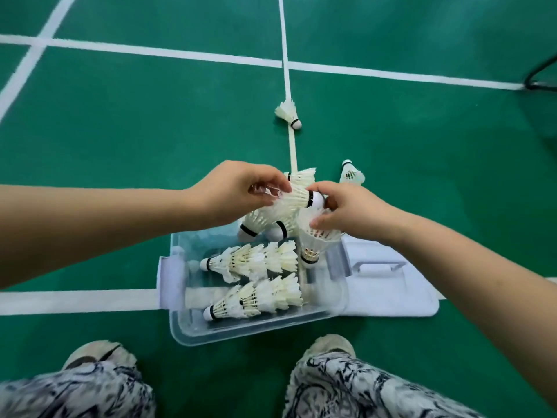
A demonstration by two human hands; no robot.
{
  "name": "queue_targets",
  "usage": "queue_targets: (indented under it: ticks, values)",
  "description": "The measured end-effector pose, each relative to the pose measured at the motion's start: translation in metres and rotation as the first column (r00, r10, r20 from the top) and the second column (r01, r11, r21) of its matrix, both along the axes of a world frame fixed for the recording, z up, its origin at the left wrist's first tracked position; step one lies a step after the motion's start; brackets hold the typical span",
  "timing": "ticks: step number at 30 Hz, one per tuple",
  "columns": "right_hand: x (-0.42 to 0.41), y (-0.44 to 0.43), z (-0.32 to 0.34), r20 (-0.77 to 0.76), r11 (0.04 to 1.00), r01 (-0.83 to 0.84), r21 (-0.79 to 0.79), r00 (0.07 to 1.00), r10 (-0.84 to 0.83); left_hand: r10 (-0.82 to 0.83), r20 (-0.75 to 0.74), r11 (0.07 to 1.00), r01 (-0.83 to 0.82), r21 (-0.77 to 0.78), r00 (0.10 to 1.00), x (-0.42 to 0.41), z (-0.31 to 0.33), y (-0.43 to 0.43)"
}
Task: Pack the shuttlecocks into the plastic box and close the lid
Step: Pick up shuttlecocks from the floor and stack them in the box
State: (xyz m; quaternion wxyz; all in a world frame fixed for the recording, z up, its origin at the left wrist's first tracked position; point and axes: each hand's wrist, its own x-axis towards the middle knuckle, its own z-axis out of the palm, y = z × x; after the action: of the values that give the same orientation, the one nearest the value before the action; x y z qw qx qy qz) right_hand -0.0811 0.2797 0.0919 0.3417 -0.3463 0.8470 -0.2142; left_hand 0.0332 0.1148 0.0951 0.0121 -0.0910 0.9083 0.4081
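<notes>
Packing is midway. Both hands work over the box's 12 o'clock edge: the left hand (238, 191) has its fingers curled on the feather end of a bunch (271, 215) of nested shuttlecocks, while the right hand (346, 209) pinches the cork (316, 200) of the top one. It seems to clasp another skirt beneath, though that grip is partly hidden. The clear box (211, 337) sits on the floor (150, 131) between the person's feet and already holds two stacks, one (250, 260) toward 12 o'clock and one (259, 300) toward 6 o'clock, lying sideways with corks toward 9. The lid (391, 300) lies flat at the box's 3 o'clock, touching it. Two loose shuttles remain on the floor, one (287, 113) well off at 12 o'clock and one (352, 174) nearer at 1 o'clock. The step looks like nesting the bunch into a single stack. Next it should be laid into the free strip at 12 o'clock, feathers uncrushed.
</notes>
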Motion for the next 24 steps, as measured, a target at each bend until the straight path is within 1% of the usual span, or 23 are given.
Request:
queue_targets:
  ticks: [3,5,9,12,15,16,18,19,21,22,24]
  values:
    - [0.001,-0.002,-0.014,0.126,0.997,0.063,-0.038,0.990,-0.058,0.006,0.042,0.999,-0.008,0.045,0.999,0.005,-0.005,-0.004]
    - [0.001,-0.004,-0.024,0.170,0.996,0.080,-0.043,0.983,-0.072,0.019,0.056,0.998,-0.023,0.067,0.998,0.011,-0.008,-0.009]
    - [-0.003,-0.005,-0.031,0.190,0.995,0.089,-0.052,0.979,-0.078,0.077,0.077,0.996,-0.081,0.046,0.994,0.031,-0.017,-0.028]
    - [-0.012,-0.005,-0.033,0.209,0.991,0.116,-0.061,0.973,-0.101,0.191,0.124,0.979,-0.198,0.042,0.974,0.043,-0.034,-0.041]
    - [-0.017,-0.005,-0.037,0.228,0.990,0.124,-0.070,0.968,-0.106,0.297,0.218,0.950,-0.311,0.033,0.930,0.050,-0.055,-0.032]
    - [-0.018,-0.006,-0.039,0.234,0.989,0.127,-0.072,0.966,-0.107,0.305,0.252,0.944,-0.326,0.048,0.919,0.052,-0.061,-0.026]
    - [-0.019,-0.009,-0.040,0.253,0.989,0.119,-0.085,0.963,-0.094,0.301,0.325,0.925,-0.357,0.129,0.897,0.052,-0.073,-0.009]
    - [-0.019,-0.010,-0.041,0.258,0.990,0.109,-0.095,0.963,-0.081,0.307,0.365,0.902,-0.391,0.181,0.879,0.051,-0.081,-0.001]
    - [-0.021,-0.012,-0.042,0.269,0.989,0.101,-0.111,0.961,-0.068,0.343,0.440,0.824,-0.491,0.284,0.830,0.047,-0.099,0.016]
    - [-0.021,-0.012,-0.042,0.268,0.989,0.097,-0.114,0.961,-0.063,0.364,0.473,0.766,-0.547,0.338,0.802,0.045,-0.107,0.024]
    - [-0.022,-0.012,-0.043,0.259,0.988,0.098,-0.123,0.964,-0.063,0.396,0.531,0.619,-0.645,0.449,0.749,0.038,-0.121,0.040]
